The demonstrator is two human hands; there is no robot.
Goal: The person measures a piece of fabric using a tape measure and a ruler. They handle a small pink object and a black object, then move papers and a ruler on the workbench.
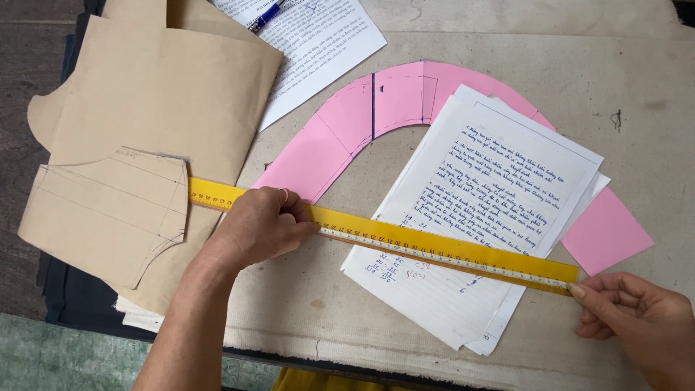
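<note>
A long yellow ruler (434,250) lies slanted across the table, from the brown paper pieces at the left to the lower right. My left hand (260,226) grips it near its left part, fingers curled over the edge, a ring on one finger. My right hand (637,322) pinches the ruler's right end with fingertips. Under the ruler lies a stack of handwritten white sheets (492,195), and beneath those an arched pink paper pattern (347,123).
Brown paper pattern pieces (145,108) overlap at the left, the lower one (101,213) with drawn lines. A printed sheet (318,43) with a blue pen (268,14) lies at the top. The beige cloth-covered table (637,87) ends near the bottom edge.
</note>
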